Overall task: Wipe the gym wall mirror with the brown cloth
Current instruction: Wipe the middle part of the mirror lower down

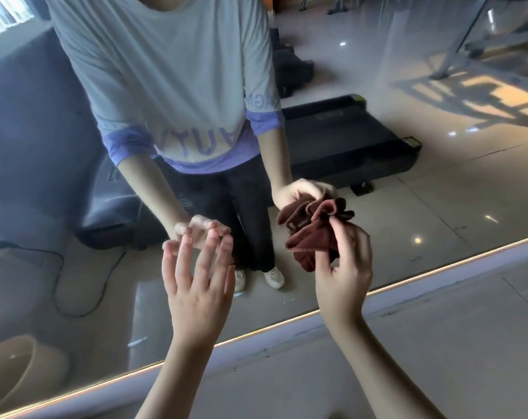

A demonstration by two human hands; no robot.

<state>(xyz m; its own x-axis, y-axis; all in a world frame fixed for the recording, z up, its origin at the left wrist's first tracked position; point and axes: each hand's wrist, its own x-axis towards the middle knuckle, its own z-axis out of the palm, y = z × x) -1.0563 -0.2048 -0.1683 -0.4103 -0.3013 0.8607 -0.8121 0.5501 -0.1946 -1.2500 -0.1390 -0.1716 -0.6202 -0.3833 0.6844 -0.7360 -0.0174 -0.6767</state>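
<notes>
The cloth (pixel 311 240) is reddish brown. The reflected shirt (pixel 166 71) is pale grey with purple lettering and cuffs, the trousers (pixel 244 201) black, the shoes (pixel 274 277) white.

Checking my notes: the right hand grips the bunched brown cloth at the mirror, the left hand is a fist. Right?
No: the head view shows the left hand open, fingers spread toward the mirror. The right hand does grip the brown cloth.
</notes>
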